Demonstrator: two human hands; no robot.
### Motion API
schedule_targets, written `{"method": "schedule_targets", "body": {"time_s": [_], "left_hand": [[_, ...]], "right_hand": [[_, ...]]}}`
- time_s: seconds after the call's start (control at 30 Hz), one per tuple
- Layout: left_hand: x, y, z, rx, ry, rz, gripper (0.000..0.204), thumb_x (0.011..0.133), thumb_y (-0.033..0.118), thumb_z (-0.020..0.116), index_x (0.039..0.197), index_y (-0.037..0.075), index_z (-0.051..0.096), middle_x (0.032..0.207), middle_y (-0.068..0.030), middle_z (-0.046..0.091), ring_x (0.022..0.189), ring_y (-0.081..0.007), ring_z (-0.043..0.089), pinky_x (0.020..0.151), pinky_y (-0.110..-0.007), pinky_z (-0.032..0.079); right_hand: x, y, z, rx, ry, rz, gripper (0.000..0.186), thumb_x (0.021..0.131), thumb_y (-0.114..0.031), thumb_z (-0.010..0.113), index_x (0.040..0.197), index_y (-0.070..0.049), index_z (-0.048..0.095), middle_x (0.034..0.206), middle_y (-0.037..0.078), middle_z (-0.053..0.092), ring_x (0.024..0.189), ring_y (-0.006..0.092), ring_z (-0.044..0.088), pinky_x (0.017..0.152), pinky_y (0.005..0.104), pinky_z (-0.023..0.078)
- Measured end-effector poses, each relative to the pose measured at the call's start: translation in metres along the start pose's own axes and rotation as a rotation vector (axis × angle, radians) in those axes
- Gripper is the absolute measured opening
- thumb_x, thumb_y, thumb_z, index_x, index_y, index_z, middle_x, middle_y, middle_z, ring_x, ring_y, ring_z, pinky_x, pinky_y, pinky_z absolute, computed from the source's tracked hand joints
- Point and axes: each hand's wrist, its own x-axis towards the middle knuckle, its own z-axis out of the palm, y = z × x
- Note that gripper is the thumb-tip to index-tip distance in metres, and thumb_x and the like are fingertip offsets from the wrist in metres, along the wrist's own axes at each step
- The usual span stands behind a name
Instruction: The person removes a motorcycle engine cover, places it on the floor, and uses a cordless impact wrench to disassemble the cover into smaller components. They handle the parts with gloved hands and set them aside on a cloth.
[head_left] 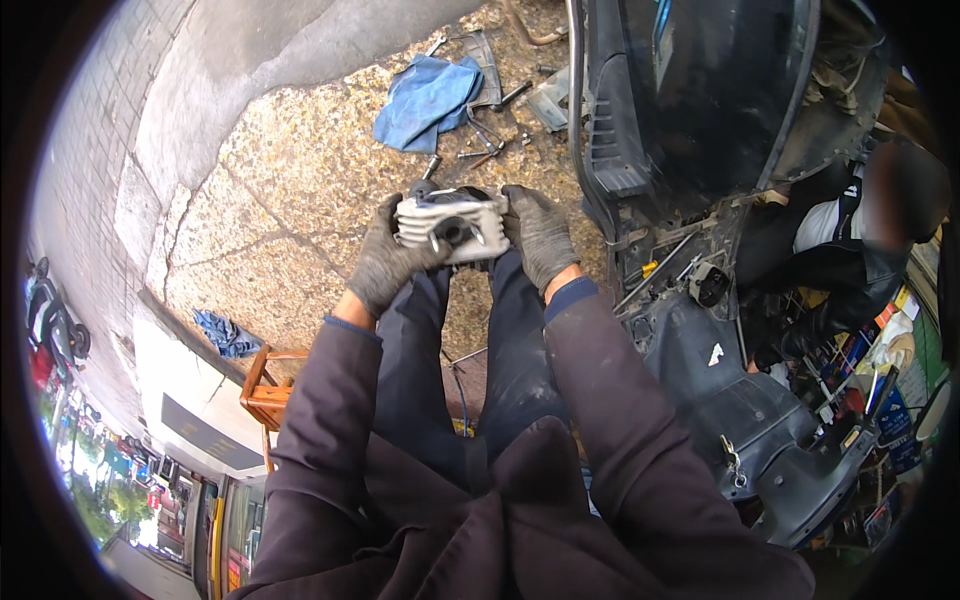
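Note:
My left hand (385,260), in a dark grey work glove, grips the left end of a finned silver-grey metal engine part (477,215). My right hand (540,240), gloved the same way, holds its right end. The part has a round dark opening in its middle and is held above my knees, over the speckled floor. Just beyond it lie metal tools (480,140) beside a blue cloth (425,100).
A dark scooter with exposed frame (680,100) fills the right side. Beside it another person (830,240) crouches among assorted parts and tools. At the lower left stand a wooden stool (262,398) and a crumpled blue cloth (225,335). Parked vehicles (55,325) show at far left.

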Motion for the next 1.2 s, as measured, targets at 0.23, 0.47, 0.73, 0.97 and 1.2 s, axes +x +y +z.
{"method": "schedule_targets", "body": {"time_s": [0.23, 0.47, 0.73, 0.97, 1.2], "left_hand": [[0.120, -0.030, -0.046, 0.337, 0.123, -0.043, 0.115, 0.064, 0.034, 0.089, 0.142, -0.015, 0.019, 0.108, -0.0190, 0.064, 0.085, -0.0198, 0.065, 0.070, -0.029, 0.054], [0.268, -0.068, -0.085, 0.729, 0.245, -0.179, 0.100, 0.063, 0.041, 0.089, 0.126, -0.012, 0.033, 0.115, -0.0199, 0.063, 0.105, -0.0217, 0.061, 0.090, -0.033, 0.052], [0.323, -0.072, -0.068, 1.098, 0.497, 0.030, 0.112, 0.059, 0.048, 0.086, 0.137, -0.011, 0.032, 0.115, -0.0239, 0.065, 0.106, -0.0324, 0.065, 0.089, -0.036, 0.051], [0.317, -0.105, -0.076, 0.910, 0.528, 0.113, 0.076, 0.075, 0.044, 0.072, 0.129, -0.005, 0.051, 0.117, -0.0277, 0.062, 0.111, -0.0359, 0.061, 0.096, -0.039, 0.047], [0.274, -0.107, -0.094, 0.249, 0.415, 0.044, 0.068, 0.089, 0.022, 0.068, 0.145, 0.003, 0.034, 0.141, -0.0166, 0.046, 0.118, -0.0273, 0.054, 0.091, -0.038, 0.049]], "right_hand": [[-0.011, 0.045, -0.014, 0.039, -0.091, 0.078, 0.052, 0.090, -0.033, 0.069, 0.127, -0.002, 0.051, 0.114, 0.014, 0.062, 0.099, 0.0254, 0.065, 0.081, 0.0363, 0.058], [-0.018, 0.107, -0.061, 0.026, -0.023, 0.243, 0.045, 0.090, -0.033, 0.069, 0.120, -0.002, 0.057, 0.105, 0.013, 0.066, 0.091, 0.0234, 0.068, 0.078, 0.0352, 0.058], [0.004, 0.146, -0.069, 0.054, -0.085, 0.278, 0.030, 0.094, -0.024, 0.064, 0.117, -0.003, 0.062, 0.106, 0.008, 0.066, 0.096, 0.0183, 0.066, 0.081, 0.0324, 0.056], [0.012, 0.149, -0.072, 0.023, -0.129, 0.295, 0.029, 0.096, -0.020, 0.061, 0.118, 0.000, 0.061, 0.109, 0.008, 0.065, 0.097, 0.0173, 0.065, 0.081, 0.0311, 0.056], [0.004, 0.138, -0.071, 0.024, -0.148, 0.288, 0.032, 0.095, -0.022, 0.063, 0.119, -0.001, 0.060, 0.104, 0.010, 0.067, 0.092, 0.0181, 0.066, 0.076, 0.0302, 0.056]]}}
